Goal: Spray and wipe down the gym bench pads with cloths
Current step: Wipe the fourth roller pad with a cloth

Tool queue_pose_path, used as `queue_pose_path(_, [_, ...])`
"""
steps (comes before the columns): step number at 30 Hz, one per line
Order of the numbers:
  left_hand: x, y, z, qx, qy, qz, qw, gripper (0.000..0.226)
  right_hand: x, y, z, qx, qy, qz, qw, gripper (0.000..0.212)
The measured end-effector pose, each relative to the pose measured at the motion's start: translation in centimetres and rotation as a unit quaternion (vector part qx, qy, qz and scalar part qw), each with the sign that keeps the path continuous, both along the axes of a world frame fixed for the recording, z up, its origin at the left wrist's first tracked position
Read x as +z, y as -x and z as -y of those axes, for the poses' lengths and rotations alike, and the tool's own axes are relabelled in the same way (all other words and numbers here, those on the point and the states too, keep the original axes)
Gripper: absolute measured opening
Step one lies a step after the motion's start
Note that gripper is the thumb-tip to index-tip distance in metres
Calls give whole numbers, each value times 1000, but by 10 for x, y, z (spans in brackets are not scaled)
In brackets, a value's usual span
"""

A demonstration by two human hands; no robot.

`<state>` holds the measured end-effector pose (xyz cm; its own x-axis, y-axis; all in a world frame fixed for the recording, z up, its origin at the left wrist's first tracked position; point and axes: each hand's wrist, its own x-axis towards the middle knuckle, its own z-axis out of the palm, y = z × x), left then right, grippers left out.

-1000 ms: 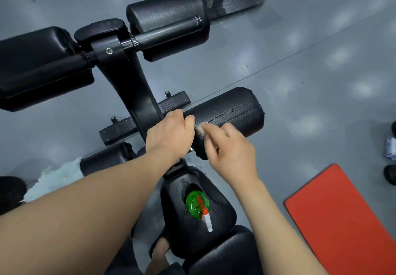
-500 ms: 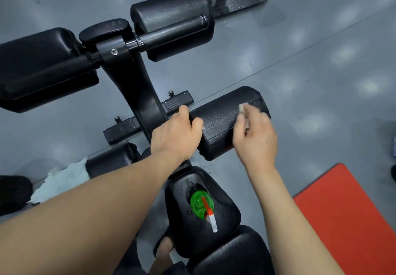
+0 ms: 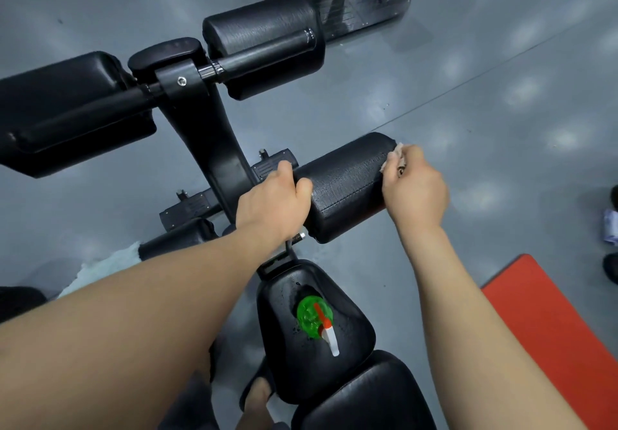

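Two hands work one roller pad (image 3: 347, 192). The fingers of the right hand (image 3: 414, 192) are curled together, pinching a small cloth (image 3: 397, 152) against the pad's outer end. The left hand (image 3: 274, 200) is wrapped over its inner end, beside the frame post (image 3: 214, 148). The pad's long axis runs left to right between them, so any return stroke probably heads inward, toward the left hand. A green spray bottle (image 3: 314, 317) stands on the seat pad (image 3: 284, 366), nearer the body.
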<state>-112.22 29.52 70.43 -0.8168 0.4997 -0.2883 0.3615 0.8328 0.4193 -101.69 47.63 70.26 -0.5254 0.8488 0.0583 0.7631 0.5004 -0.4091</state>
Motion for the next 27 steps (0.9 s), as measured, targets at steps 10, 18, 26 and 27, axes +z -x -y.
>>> queue_pose_path(10, [9, 4, 24, -148, 53, 41, 987, 75, 17, -30, 32, 100, 128, -7, 987, 43])
queue_pose_path(18, [2, 0, 31, -140, 41, 8, 989, 120, 6, -32, 59, 137, 108, -64, 983, 35])
queue_pose_path(26, [-1, 1, 27, -134, 39, 4, 990, 130, 12, 1, 60, 185, 6, -19, 982, 44])
queue_pose_path(27, [-1, 1, 27, -135, 40, 1, 990, 130, 12, 3, 50, 155, -2, -13, 988, 46])
